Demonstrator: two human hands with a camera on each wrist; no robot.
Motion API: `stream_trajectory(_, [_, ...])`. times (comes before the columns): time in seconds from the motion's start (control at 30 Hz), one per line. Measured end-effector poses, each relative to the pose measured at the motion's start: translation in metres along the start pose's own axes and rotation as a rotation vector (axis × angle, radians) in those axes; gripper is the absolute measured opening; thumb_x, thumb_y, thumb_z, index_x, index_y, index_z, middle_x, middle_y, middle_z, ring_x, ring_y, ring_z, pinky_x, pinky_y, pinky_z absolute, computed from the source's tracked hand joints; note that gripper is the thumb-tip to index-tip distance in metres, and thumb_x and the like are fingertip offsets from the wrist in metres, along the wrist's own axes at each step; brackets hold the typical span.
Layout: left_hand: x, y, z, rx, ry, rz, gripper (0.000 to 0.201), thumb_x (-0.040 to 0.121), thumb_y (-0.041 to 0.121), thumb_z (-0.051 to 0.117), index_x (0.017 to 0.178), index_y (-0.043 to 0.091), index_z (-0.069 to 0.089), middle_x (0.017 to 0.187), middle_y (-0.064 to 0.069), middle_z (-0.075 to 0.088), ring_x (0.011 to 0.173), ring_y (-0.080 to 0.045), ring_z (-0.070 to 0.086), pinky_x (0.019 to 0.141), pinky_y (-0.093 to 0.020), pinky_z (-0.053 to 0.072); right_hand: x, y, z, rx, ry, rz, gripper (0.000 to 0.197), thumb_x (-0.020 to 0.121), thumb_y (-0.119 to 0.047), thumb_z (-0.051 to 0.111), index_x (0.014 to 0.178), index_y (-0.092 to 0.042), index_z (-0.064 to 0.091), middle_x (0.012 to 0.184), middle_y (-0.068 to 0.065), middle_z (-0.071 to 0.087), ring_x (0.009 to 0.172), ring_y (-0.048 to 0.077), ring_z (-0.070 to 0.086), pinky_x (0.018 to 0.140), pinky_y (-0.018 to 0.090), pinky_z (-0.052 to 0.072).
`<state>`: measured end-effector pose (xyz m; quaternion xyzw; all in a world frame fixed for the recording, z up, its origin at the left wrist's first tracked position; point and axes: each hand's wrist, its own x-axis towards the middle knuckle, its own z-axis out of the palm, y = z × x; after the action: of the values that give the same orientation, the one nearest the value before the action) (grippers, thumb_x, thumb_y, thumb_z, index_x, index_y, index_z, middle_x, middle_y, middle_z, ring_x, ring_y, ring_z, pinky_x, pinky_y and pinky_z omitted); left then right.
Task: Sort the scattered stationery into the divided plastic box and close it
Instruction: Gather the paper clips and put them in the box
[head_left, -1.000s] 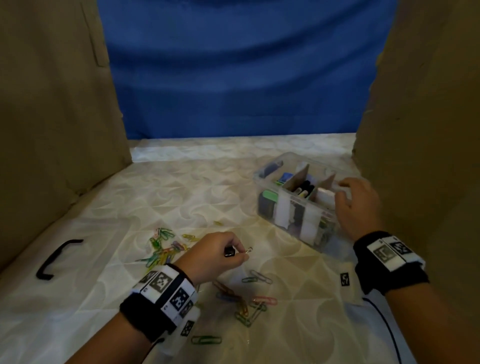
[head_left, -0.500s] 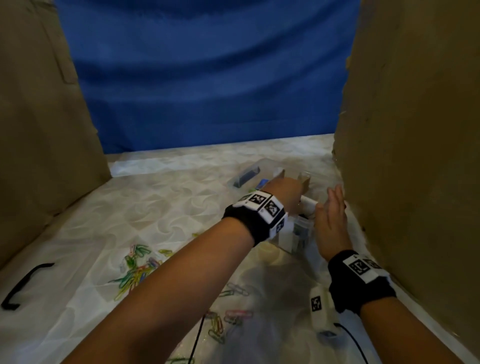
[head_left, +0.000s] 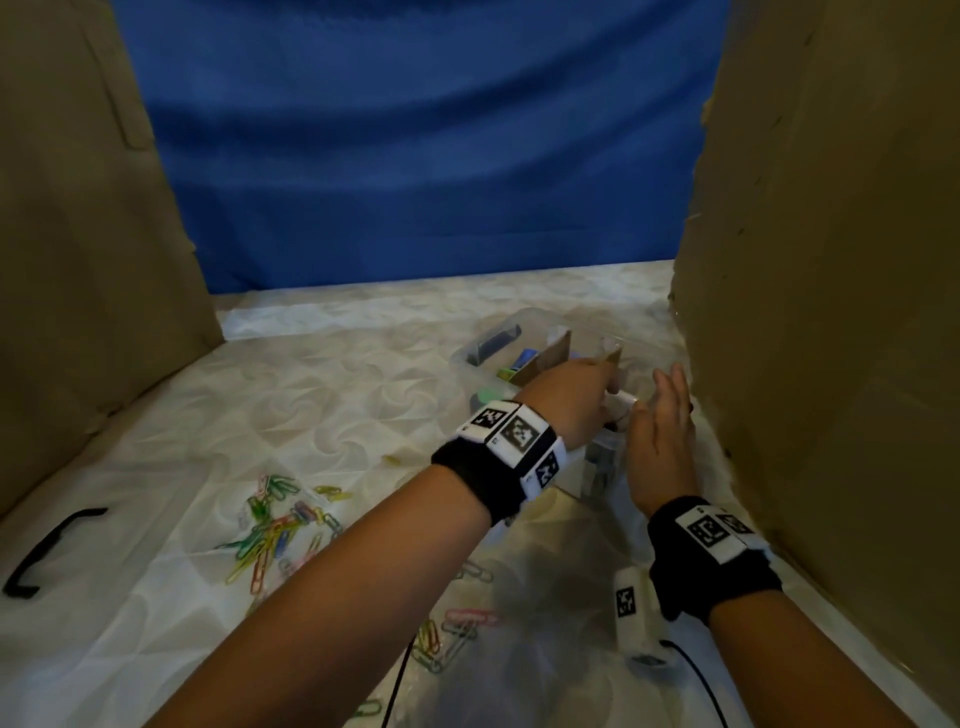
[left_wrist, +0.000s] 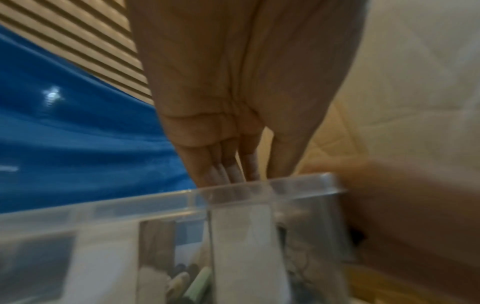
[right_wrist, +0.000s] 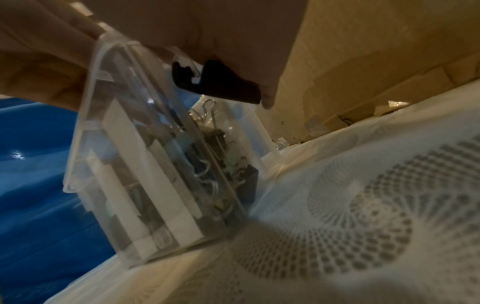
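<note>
— What is closest to you?

— Coloured paper clips (head_left: 457, 639) lie loose at the lower middle of my head view. A bigger heap (head_left: 275, 525) sits to the left on the worktop (head_left: 337, 395).

— And the hands?

— My left hand (head_left: 566, 400) reaches across over the right end of the clear divided box (head_left: 483, 348). Its fingers (left_wrist: 221, 164) point down behind the rim. I cannot tell whether that grip holds anything. My right hand (head_left: 660, 441) stands flat beside the box's end, its fingers straight, a slack grip.

— Any item there?

— A black binder clip (right_wrist: 215, 82) sits just under the right palm, above the compartment holding more binder clips (right_wrist: 215, 148). The box has no lid on.

— Farther back?

— Cardboard walls (head_left: 831, 260) stand on both sides, with a blue cloth (head_left: 415, 156) between them.
</note>
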<state>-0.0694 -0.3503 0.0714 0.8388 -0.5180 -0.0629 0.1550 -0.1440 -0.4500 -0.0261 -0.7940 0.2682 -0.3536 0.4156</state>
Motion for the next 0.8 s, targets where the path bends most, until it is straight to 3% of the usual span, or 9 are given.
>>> stream_trajectory(0.17, [-0.075, -0.017, 0.008, -0.106, 0.218, 0.04, 0.035, 0.094, 0.015, 0.051, 0.129, 0.016, 0.051, 0.137, -0.005, 0.048, 0.123, -0.024, 0.049, 0.098, -0.04, 0.046, 0.003, 0.002, -0.004, -0.052, -0.033, 0.02, 0.053, 0.098, -0.029, 0.027, 0.15, -0.018, 0.024, 0.162, -0.005, 0.006, 0.148, 0.021, 0.013, 0.119, 0.038, 0.016])
stream_trajectory(0.27, [-0.132, -0.05, 0.013, -0.158, 0.218, -0.046, 0.034, 0.097, 0.014, 0.046, 0.13, 0.022, 0.048, 0.133, 0.002, 0.049, 0.122, -0.016, 0.047, 0.098, -0.032, 0.043, -0.001, -0.008, -0.009, -0.13, -0.013, 0.026, 0.063, 0.09, -0.037, 0.027, 0.148, -0.013, 0.028, 0.161, 0.003, 0.011, 0.147, 0.025, 0.016, 0.12, 0.045, 0.016])
stream_trajectory(0.37, [-0.187, -0.101, 0.015, -0.148, 0.224, -0.212, 0.033, 0.098, 0.017, 0.044, 0.129, 0.026, 0.049, 0.13, 0.008, 0.049, 0.12, -0.009, 0.047, 0.098, -0.022, 0.038, -0.025, -0.037, -0.009, -0.179, 0.084, -0.069, 0.062, 0.088, -0.033, 0.035, 0.146, -0.011, 0.03, 0.161, 0.006, 0.01, 0.148, 0.026, 0.01, 0.12, 0.05, 0.012])
stream_trajectory(0.43, [-0.223, -0.134, 0.016, -0.118, 0.213, -0.341, 0.032, 0.097, 0.017, 0.047, 0.127, 0.026, 0.052, 0.127, 0.008, 0.05, 0.112, -0.008, 0.049, 0.092, -0.02, 0.038, -0.05, -0.061, -0.001, -0.161, 0.109, -0.181, 0.059, 0.087, -0.026, 0.042, 0.143, -0.009, 0.033, 0.16, 0.007, 0.01, 0.148, 0.025, 0.008, 0.121, 0.043, 0.01])
stream_trajectory(0.5, [-0.255, -0.162, 0.019, -0.083, 0.174, -0.437, 0.033, 0.094, 0.018, 0.053, 0.126, 0.026, 0.054, 0.123, 0.005, 0.051, 0.11, -0.012, 0.052, 0.09, -0.024, 0.041, -0.072, -0.082, 0.014, -0.127, 0.071, -0.294, 0.057, 0.085, -0.022, 0.047, 0.139, -0.007, 0.037, 0.157, 0.01, 0.015, 0.147, 0.025, 0.013, 0.119, 0.028, 0.011])
stream_trajectory(0.53, [-0.269, -0.173, 0.022, -0.072, 0.148, -0.48, 0.034, 0.093, 0.019, 0.055, 0.126, 0.027, 0.054, 0.122, 0.004, 0.051, 0.112, -0.016, 0.052, 0.091, -0.026, 0.043, -0.082, -0.09, 0.023, -0.124, 0.021, -0.331, 0.056, 0.085, -0.021, 0.05, 0.138, -0.007, 0.04, 0.156, 0.01, 0.019, 0.145, 0.025, 0.016, 0.118, 0.024, 0.013])
stream_trajectory(0.63, [-0.295, -0.196, 0.026, -0.061, 0.085, -0.598, 0.039, 0.093, 0.019, 0.056, 0.131, 0.024, 0.052, 0.128, 0.001, 0.05, 0.119, -0.02, 0.05, 0.096, -0.026, 0.041, -0.104, -0.102, 0.048, -0.191, -0.208, -0.382, 0.048, 0.089, -0.022, 0.051, 0.134, -0.009, 0.045, 0.151, 0.008, 0.028, 0.141, 0.022, 0.025, 0.115, 0.029, 0.023])
stream_trajectory(0.73, [-0.298, -0.215, 0.024, -0.026, 0.034, -0.647, 0.044, 0.094, 0.015, 0.051, 0.138, 0.017, 0.045, 0.14, -0.005, 0.046, 0.128, -0.023, 0.045, 0.108, -0.029, 0.034, -0.116, -0.107, 0.066, -0.401, -0.636, -0.212, 0.048, 0.095, -0.029, 0.048, 0.14, -0.012, 0.041, 0.154, 0.003, 0.025, 0.141, 0.019, 0.026, 0.114, 0.029, 0.023])
stream_trajectory(0.8, [-0.294, -0.225, 0.021, -0.019, 0.002, -0.679, 0.048, 0.095, 0.012, 0.047, 0.143, 0.014, 0.039, 0.147, -0.007, 0.04, 0.132, -0.026, 0.042, 0.111, -0.032, 0.032, -0.12, -0.103, 0.073, -0.565, -0.884, -0.053, 0.049, 0.095, -0.034, 0.044, 0.139, -0.012, 0.04, 0.15, 0.006, 0.03, 0.136, 0.023, 0.035, 0.11, 0.031, 0.03])
